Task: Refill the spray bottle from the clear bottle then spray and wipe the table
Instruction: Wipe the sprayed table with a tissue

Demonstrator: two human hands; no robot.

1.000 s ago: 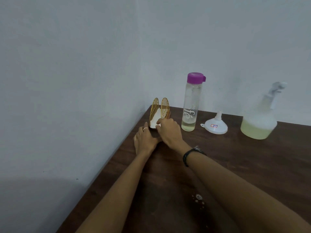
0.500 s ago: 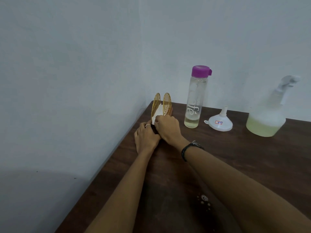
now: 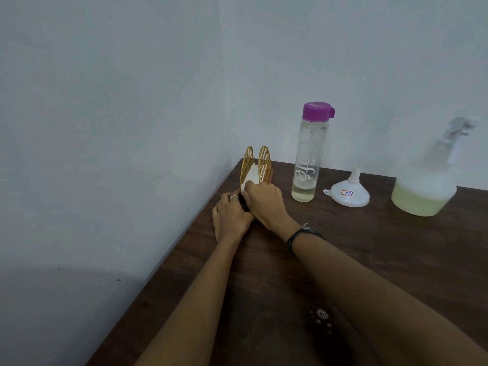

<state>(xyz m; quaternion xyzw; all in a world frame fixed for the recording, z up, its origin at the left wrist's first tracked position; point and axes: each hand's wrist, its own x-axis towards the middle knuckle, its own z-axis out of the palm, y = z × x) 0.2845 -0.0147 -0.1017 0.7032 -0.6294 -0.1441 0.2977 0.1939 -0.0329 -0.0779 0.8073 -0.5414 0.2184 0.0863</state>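
1. Refilling looks done: the clear bottle (image 3: 309,157) stands capped and nearly empty, the funnel (image 3: 349,190) upside down beside it, and the spray bottle (image 3: 425,186) part full at the far right of the surface (image 3: 383,247).
2. The right hand (image 3: 264,202) pinches a white napkin (image 3: 250,177) in the gold holder (image 3: 256,165); the left hand (image 3: 229,215) steadies its base (its fingers mostly hidden).
3. Wiping judged left; no wet patch shows.

home corner | wooden table (image 3: 396,260) against plain wall (image 3: 105,128)
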